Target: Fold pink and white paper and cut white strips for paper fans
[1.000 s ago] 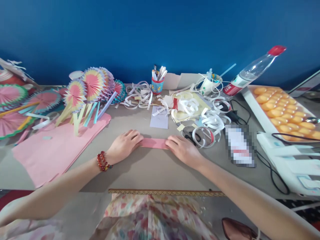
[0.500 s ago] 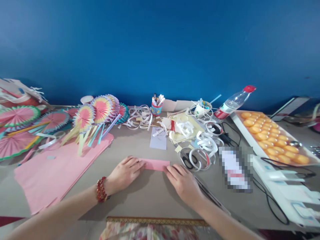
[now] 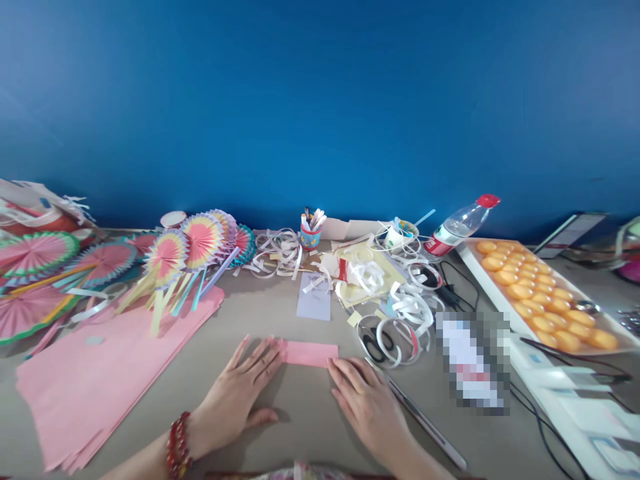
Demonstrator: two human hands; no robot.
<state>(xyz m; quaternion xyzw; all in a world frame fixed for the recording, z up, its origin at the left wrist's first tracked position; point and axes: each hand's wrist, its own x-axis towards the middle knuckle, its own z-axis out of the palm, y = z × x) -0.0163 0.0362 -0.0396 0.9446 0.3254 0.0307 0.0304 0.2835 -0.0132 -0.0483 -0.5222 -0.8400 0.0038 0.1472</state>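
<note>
Strip (image 3: pixel 310 353), pink paper, lies flat on table (image 3: pixel 300 433) at centre front, long side running L–R, between the two hands.

L hand (image 3: pixel 240 395): palm down, flat on table, fingers spread, thumb out to the side. Fingertips (image 3: pixel 274 348) touch the strip's L end. Nothing pinched. Red bead bracelet (image 3: pixel 177 443) on the wrist.

R hand (image 3: pixel 367 403): palm down, flat, fingers (image 3: pixel 345 370) close together, not curled. Tips rest on the strip's R lower corner. Nothing pinched.

Surroundings:
- Pink sheets (image 3: pixel 100 380), stacked, L of L hand, apart from it.
- Fans (image 3: pixel 185 247), pleated paper, multi-colour, w/ stick handles, at rear L; some lie on the sheets' far edge.
- Lilac slip (image 3: pixel 315 305) just beyond the strip, not touching.
- White curls (image 3: pixel 410 307), heap of paper offcuts, rear R of centre.
- Scissors (image 3: pixel 375 333) under the curls' near edge, near R hand.
- Rod (image 3: pixel 425 420), thin, metallic, lying diagonal just beside R hand; contact w/ hand cannot be told.
- Pen cup (image 3: pixel 310 235) upright at back wall.
- Bottle (image 3: pixel 457 227), clear, red cap, tilted, its lower end down by the tray (image 3: pixel 503 303) corner.
- Tray holds rows of orange ovals; type unclear.
</note>
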